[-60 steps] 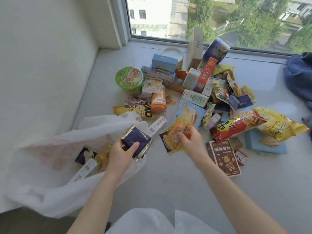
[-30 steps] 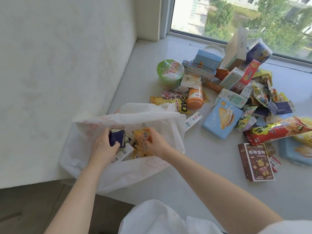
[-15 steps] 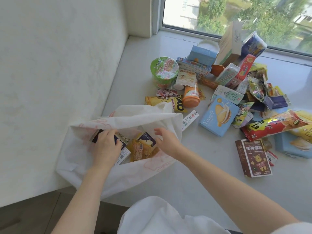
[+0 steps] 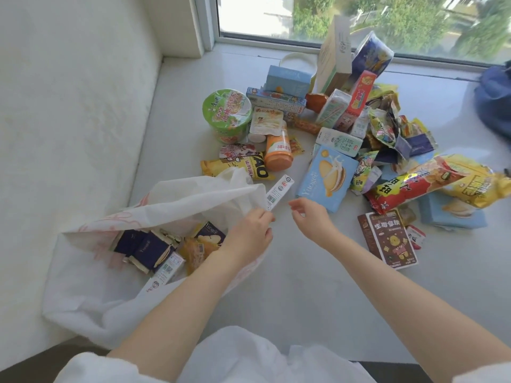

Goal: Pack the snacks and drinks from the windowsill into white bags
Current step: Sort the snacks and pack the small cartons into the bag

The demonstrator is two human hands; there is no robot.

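Left hand [image 4: 250, 233] pinches the white bag [image 4: 193, 197] rim, a narrow grip; right hand [image 4: 311, 218] hovers empty, grip wide, near the white stick pack [image 4: 279, 192].

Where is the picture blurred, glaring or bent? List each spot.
Head view: daylight from the window gives soft glare on the pale windowsill; the right hand shows slight motion blur; print on the far snack pile is soft; wide-angle bending curves the window frame; the white bag looks washed out.
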